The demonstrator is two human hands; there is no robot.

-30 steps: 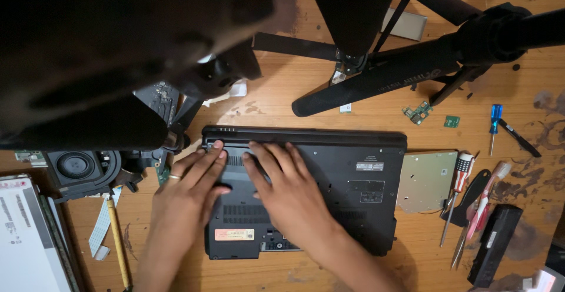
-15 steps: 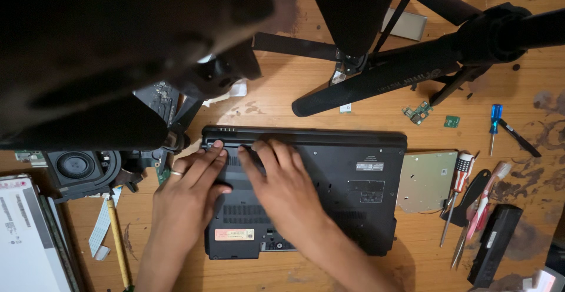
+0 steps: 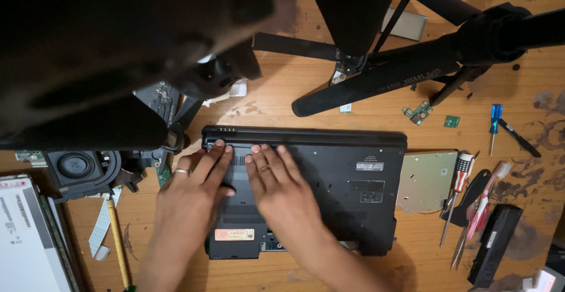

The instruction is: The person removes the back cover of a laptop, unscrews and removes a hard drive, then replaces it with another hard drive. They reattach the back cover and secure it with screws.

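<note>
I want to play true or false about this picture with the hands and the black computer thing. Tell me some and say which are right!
1. Both hands, left hand and right hand, rest on the black laptop. True.
2. The laptop lies on a glass table. False: the table is wooden.
3. A blue-handled screwdriver lies to the right of the laptop. True.
4. The left hand holds a screwdriver. False: it holds nothing, lying flat on the laptop.
</note>
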